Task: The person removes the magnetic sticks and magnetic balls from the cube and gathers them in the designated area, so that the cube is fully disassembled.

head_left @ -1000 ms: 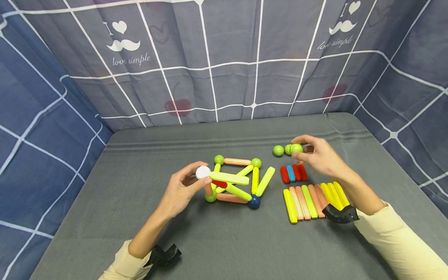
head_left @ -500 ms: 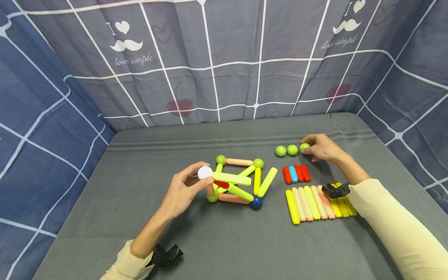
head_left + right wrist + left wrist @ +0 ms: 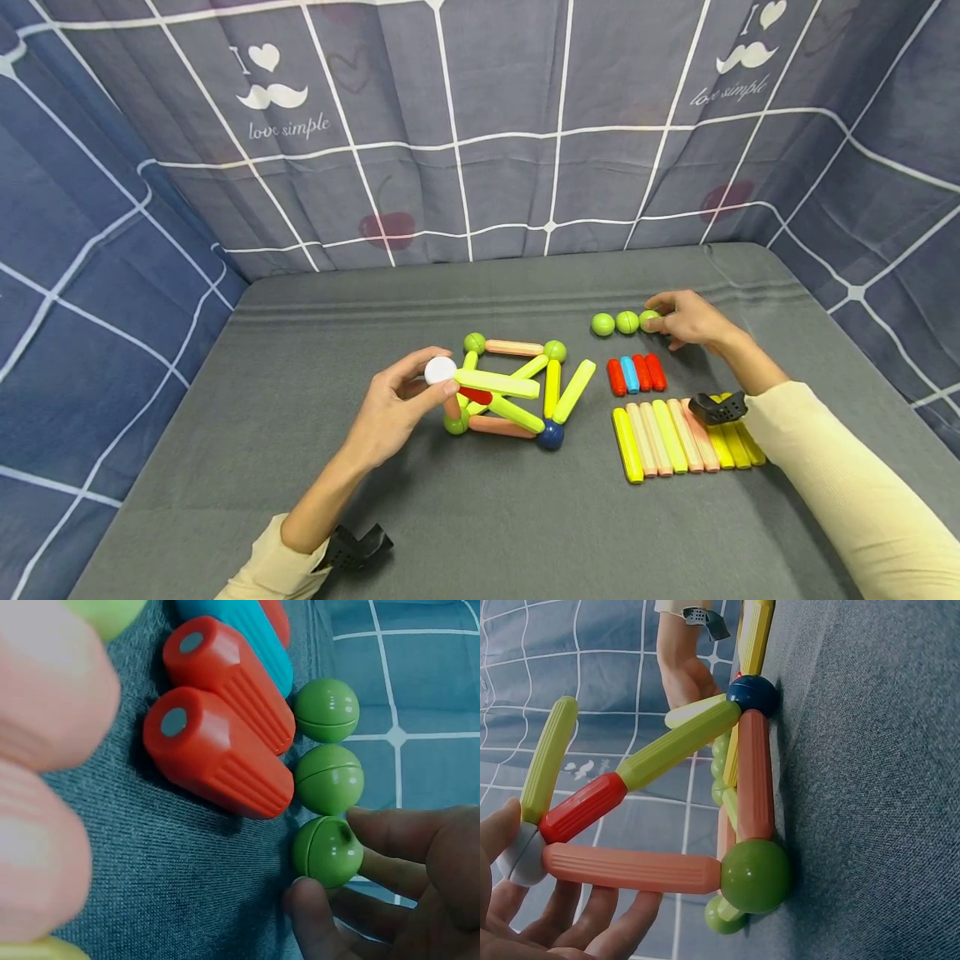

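Observation:
My left hand (image 3: pixel 393 408) pinches a white ball (image 3: pixel 440 370) between thumb and fingers, raised above the table. From that ball run a lime stick (image 3: pixel 501 384), a short red stick (image 3: pixel 585 808) and an orange stick (image 3: pixel 634 868). They belong to a frame of magnetic sticks and balls, with a dark blue ball (image 3: pixel 551 434) at its near right corner and green balls (image 3: pixel 475 342) at other corners. My right hand (image 3: pixel 693 318) holds a green ball (image 3: pixel 328 851) between thumb and fingers, at the right end of a row of three green balls.
Short red and blue sticks (image 3: pixel 631 375) lie side by side below the ball row. Nearer me, several long yellow, lime and orange sticks (image 3: pixel 670 437) form a row, partly under my right wrist. A grid-patterned curtain (image 3: pixel 495 125) surrounds the grey tabletop (image 3: pixel 480 533).
My right hand has moved right with its green ball, setting it at the row's right end, then shifted it slightly left towards its neighbour. My left hand stays on the white ball.

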A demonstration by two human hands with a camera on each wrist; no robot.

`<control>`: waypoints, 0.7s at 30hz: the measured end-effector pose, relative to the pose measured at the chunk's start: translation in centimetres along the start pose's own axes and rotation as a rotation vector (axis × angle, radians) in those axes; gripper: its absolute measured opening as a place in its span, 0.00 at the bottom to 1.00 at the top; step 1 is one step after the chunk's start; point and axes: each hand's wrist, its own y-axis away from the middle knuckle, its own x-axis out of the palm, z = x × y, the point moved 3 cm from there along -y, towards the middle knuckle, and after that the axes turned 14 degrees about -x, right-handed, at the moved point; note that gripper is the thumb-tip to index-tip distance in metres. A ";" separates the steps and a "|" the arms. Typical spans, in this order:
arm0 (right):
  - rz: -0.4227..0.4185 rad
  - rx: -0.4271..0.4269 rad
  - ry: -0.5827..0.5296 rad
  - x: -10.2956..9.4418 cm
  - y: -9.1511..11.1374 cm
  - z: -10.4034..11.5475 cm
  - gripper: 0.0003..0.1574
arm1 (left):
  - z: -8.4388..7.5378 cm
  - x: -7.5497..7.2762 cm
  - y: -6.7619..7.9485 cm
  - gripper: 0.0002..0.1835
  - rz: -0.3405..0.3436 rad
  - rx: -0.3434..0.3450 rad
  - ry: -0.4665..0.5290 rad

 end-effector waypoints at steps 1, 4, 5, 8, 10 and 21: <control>0.006 0.003 -0.002 0.0 0.1 0.1 0.30 | 0.0 0.0 0.0 0.20 0.000 0.002 0.001; 0.014 0.006 0.003 0.0 0.4 0.3 0.31 | 0.0 0.0 0.0 0.20 0.002 0.006 0.007; 0.012 0.003 0.011 -0.1 0.6 0.4 0.32 | 0.0 0.0 0.1 0.20 0.003 0.004 0.009; -0.006 -0.008 0.055 -0.1 1.1 1.0 0.32 | 0.0 0.1 0.1 0.20 0.003 0.003 0.009; -0.032 -0.019 0.087 0.0 1.6 1.7 0.31 | 0.0 0.0 0.1 0.20 0.000 0.001 0.007; -0.021 -0.204 -0.097 5.1 4.3 8.0 0.24 | -0.1 0.1 0.1 0.20 -0.005 -0.003 0.001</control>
